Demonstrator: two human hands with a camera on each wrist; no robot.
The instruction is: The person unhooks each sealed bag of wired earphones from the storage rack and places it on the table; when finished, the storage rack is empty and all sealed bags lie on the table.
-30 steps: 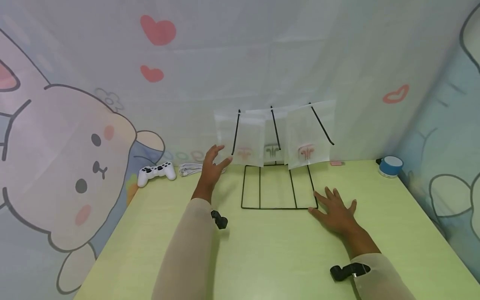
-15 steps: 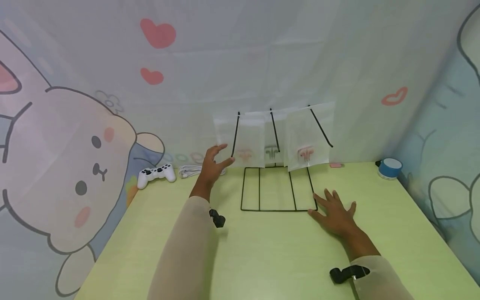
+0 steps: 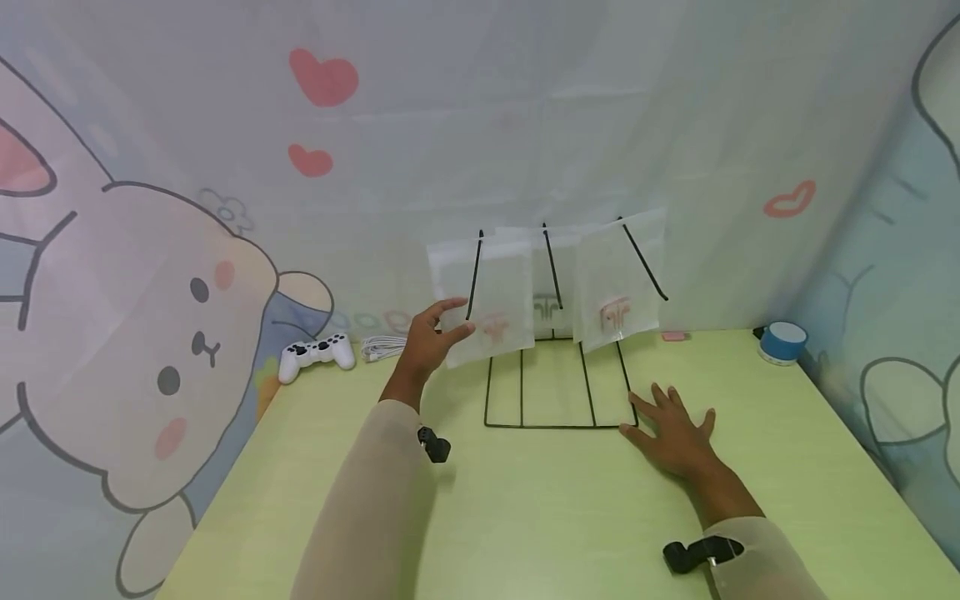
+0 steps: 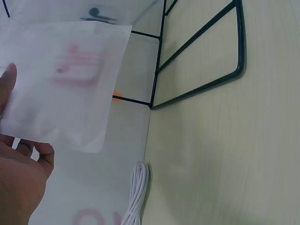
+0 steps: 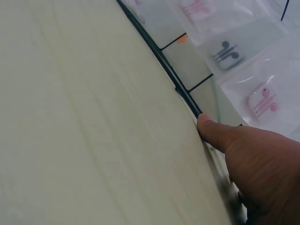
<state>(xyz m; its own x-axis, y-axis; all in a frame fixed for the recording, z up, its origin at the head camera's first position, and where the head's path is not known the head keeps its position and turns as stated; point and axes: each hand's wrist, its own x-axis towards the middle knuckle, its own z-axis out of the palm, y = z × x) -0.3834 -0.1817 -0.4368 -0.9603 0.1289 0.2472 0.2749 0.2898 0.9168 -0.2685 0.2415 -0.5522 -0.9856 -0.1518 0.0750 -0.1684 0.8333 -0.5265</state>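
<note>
A black wire rack point(image 3: 555, 427) stands on the table with three prongs. On each prong hangs a translucent bag with earphones: a left bag point(image 3: 501, 287) with pink ones, a middle bag with black earphones point(image 3: 547, 305), and a right bag point(image 3: 626, 279) with pink ones. My left hand point(image 3: 427, 343) pinches the left bag's outer edge, thumb in front and fingers behind; that bag tilts forward. At the base's front right corner, my right hand point(image 3: 675, 433) lies with fingers spread, its thumb pressing the wire point(image 5: 191, 102).
Left of the rack, along the back edge, lie a white game controller point(image 3: 317, 356) and a bundled white cable point(image 3: 382, 347). To the right are a small pink item point(image 3: 675, 336) and a blue-and-white round container point(image 3: 782, 342). A printed cloth hangs behind the table.
My left hand has taken hold of the left bag's edge, and the bag's lower part has swung forward. My right hand stays at the rack's corner. The head view has shifted slightly.
</note>
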